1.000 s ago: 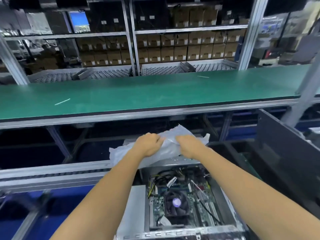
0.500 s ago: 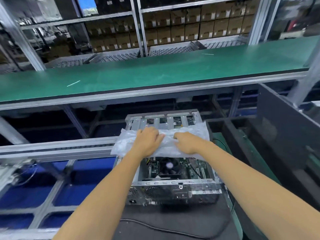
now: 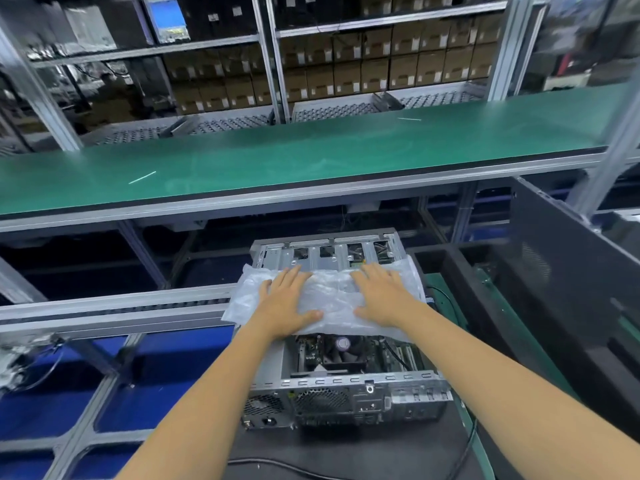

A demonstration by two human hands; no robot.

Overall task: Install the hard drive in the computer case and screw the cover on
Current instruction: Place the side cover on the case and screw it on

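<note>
While both palms lie flat, this is what can be seen:
Left hand point(image 3: 284, 303): fingers are spread wide and pressed on the plastic bag point(image 3: 329, 296).
Right hand point(image 3: 382, 297): fingers are spread wide too, pressed on the same bag.
Plastic bag: laid over the middle of the computer case point(image 3: 346, 393); its left edge hangs past the case wall.
Computer case: open on top, set on a dark mat point(image 3: 346, 452).
Fan point(image 3: 341, 348): seen inside, near the bag's front edge.
Green shelf point(image 3: 311, 157): kept well apart, behind the case.
Hard drive: it cannot be told.
</note>
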